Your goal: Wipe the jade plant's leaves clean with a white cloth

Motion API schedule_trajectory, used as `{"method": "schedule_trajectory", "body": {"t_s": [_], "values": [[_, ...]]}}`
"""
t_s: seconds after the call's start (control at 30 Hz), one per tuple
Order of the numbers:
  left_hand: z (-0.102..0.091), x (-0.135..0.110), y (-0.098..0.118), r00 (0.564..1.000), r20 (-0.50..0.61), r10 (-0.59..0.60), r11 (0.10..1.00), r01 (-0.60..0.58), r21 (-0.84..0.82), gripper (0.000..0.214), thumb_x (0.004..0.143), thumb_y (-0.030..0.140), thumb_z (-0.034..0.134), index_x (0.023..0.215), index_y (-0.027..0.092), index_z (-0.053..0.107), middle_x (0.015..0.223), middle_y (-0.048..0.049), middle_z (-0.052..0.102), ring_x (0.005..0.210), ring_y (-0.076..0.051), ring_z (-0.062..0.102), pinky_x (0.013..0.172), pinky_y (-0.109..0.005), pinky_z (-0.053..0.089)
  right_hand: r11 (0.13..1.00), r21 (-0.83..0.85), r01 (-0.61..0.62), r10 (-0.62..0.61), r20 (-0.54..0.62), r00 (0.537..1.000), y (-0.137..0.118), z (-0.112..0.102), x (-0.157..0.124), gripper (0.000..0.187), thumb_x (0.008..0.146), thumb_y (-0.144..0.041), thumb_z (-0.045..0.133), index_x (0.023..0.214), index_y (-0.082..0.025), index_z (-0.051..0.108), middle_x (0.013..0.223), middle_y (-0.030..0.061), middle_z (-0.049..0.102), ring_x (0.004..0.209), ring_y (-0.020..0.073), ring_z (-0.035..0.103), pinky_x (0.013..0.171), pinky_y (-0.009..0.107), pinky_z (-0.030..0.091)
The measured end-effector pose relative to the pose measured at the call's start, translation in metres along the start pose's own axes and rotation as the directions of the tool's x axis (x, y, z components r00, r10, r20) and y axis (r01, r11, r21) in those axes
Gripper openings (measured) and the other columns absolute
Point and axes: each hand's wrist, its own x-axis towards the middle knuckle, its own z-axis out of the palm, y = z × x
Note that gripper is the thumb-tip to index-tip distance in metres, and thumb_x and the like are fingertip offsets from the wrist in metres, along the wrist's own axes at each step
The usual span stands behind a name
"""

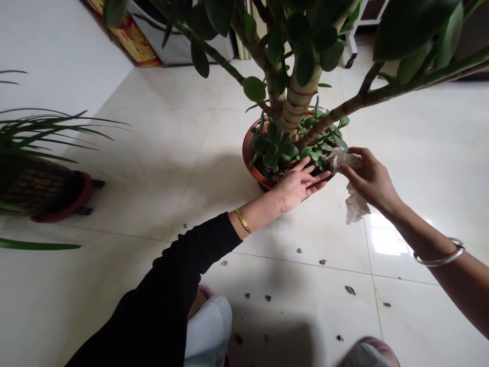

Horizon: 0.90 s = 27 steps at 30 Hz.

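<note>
1. The work in hand sits at the base of a jade plant (296,97), beside its orange-red pot (252,158). A crumpled tissue (354,206) is the only thing held.
2. The right hand (372,181) is nearly closed. Its fingers (357,154) and thumb pinch the upper part of the tissue, and the rest hangs below them, just off the pot's right side.
3. The left hand (294,186) is wide open, with its fingers (315,177) spread and holding nothing. They reach across the pot's near rim towards the soil, but whether they touch the rim is hard to tell.
4. Just beyond the left fingertips lie small jade shoots (273,145) and dark soil (277,174). A low branch (328,120) passes above the right fingers.
5. Below both hands, scattered leaf scraps (349,290) lie on the tile floor (290,224).
6. The right arm is bare and the left has a black sleeve (198,250), so it cannot be told whether both belong to one person.
7. In judgement, the next move calls for keeping the tissue under the branch and clear of the shoots.
</note>
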Motion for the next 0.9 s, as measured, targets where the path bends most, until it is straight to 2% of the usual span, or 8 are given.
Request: {"method": "schedule_trajectory", "body": {"t_s": [0.1, 0.17, 0.27, 0.33, 0.4, 0.57, 0.73, 0.9], "values": [[-0.001, -0.002, -0.001, 1.000, 0.005, 0.012, 1.000, -0.012, 0.000, 0.093, 0.079, -0.008, 0.057, 0.156, 0.043, 0.053, 0.179, -0.0041, 0.035, 0.125, -0.018, 0.076, 0.112, -0.032, 0.057, 0.991, 0.091, -0.097, 0.096, 0.014, 0.995, 0.002, 0.001, 0.005, 0.062, 0.076, -0.051, 0.082, 0.128, -0.021, 0.066, 0.081, 0.0046, 0.074, 0.059, 0.0186, 0.061, 0.054, 0.033, 0.050], [0.000, -0.003, -0.001, 1.000, -0.003, 0.011, 1.000, -0.011, 0.000, 0.092, 0.079, -0.008, 0.056, 0.157, 0.042, 0.052, 0.179, -0.0049, 0.034, 0.126, -0.018, 0.075, 0.112, -0.031, 0.057, 0.981, 0.140, -0.136, 0.129, 0.054, 0.990, 0.002, 0.000, 0.007, 0.053, 0.076, -0.049, 0.081, 0.119, -0.019, 0.071, 0.080, 0.0058, 0.075, 0.062, 0.0192, 0.064, 0.055, 0.034, 0.052], [0.001, -0.005, 0.000, 1.000, -0.009, 0.004, 1.000, -0.004, -0.002, 0.091, 0.080, -0.008, 0.055, 0.157, 0.041, 0.052, 0.179, -0.0050, 0.035, 0.127, -0.018, 0.075, 0.112, -0.030, 0.058, 0.985, 0.117, -0.126, 0.117, 0.083, 0.990, 0.000, 0.000, 0.007, 0.034, 0.085, -0.048, 0.071, 0.102, -0.020, 0.078, 0.082, 0.0085, 0.077, 0.069, 0.0228, 0.070, 0.060, 0.036, 0.054], [0.001, -0.005, 0.001, 1.000, 0.008, 0.002, 1.000, -0.002, -0.004, 0.091, 0.081, -0.008, 0.055, 0.158, 0.041, 0.051, 0.178, -0.0044, 0.036, 0.127, -0.017, 0.075, 0.112, -0.030, 0.058, 0.997, 0.051, -0.052, 0.050, 0.033, 0.998, -0.003, 0.002, 0.006, 0.030, 0.089, -0.047, 0.067, 0.099, -0.021, 0.079, 0.088, 0.0101, 0.078, 0.076, 0.0264, 0.074, 0.064, 0.038, 0.055], [0.001, -0.005, 0.001, 1.000, 0.027, 0.003, 1.000, -0.003, -0.005, 0.092, 0.082, -0.008, 0.056, 0.159, 0.042, 0.049, 0.177, -0.0042, 0.039, 0.127, -0.017, 0.075, 0.112, -0.031, 0.058, 0.997, -0.041, 0.070, -0.069, 0.004, 0.998, -0.006, 0.008, 0.006, 0.028, 0.092, -0.045, 0.064, 0.099, -0.023, 0.080, 0.095, 0.0112, 0.079, 0.081, 0.0283, 0.075, 0.069, 0.040, 0.056], [0.001, -0.006, 0.002, 1.000, 0.028, 0.001, 1.000, -0.001, 0.000, 0.092, 0.084, -0.008, 0.054, 0.162, 0.042, 0.046, 0.171, -0.0036, 0.049, 0.133, -0.017, 0.071, 0.117, -0.034, 0.055, 0.920, -0.239, 0.312, -0.301, 0.081, 0.950, -0.006, 0.020, 0.009, 0.029, 0.098, -0.037, 0.055, 0.094, -0.023, 0.080, 0.088, 0.0102, 0.070, 0.072, 0.0229, 0.067, 0.066, 0.036, 0.049], [0.002, -0.006, 0.004, 0.999, 0.033, -0.033, 0.999, 0.033, -0.006, 0.092, 0.086, -0.006, 0.055, 0.164, 0.042, 0.041, 0.162, -0.0021, 0.059, 0.138, -0.016, 0.068, 0.125, -0.039, 0.050, 0.847, -0.226, 0.481, -0.450, 0.174, 0.876, 0.002, 0.018, 0.015, 0.034, 0.102, -0.038, 0.051, 0.097, -0.023, 0.082, 0.080, 0.0064, 0.061, 0.069, 0.0194, 0.060, 0.065, 0.033, 0.047], [0.004, -0.004, 0.005, 0.999, 0.006, -0.048, 0.999, 0.048, -0.016, 0.091, 0.087, -0.006, 0.053, 0.165, 0.039, 0.039, 0.140, -0.0006, 0.073, 0.131, -0.014, 0.071, 0.126, -0.039, 0.048, 0.848, -0.127, 0.515, -0.477, 0.241, 0.845, 0.011, 0.013, 0.020, 0.034, 0.102, -0.041, 0.055, 0.110, -0.027, 0.084, 0.082, 0.0050, 0.064, 0.068, 0.0179, 0.062, 0.065, 0.032, 0.051]]}}
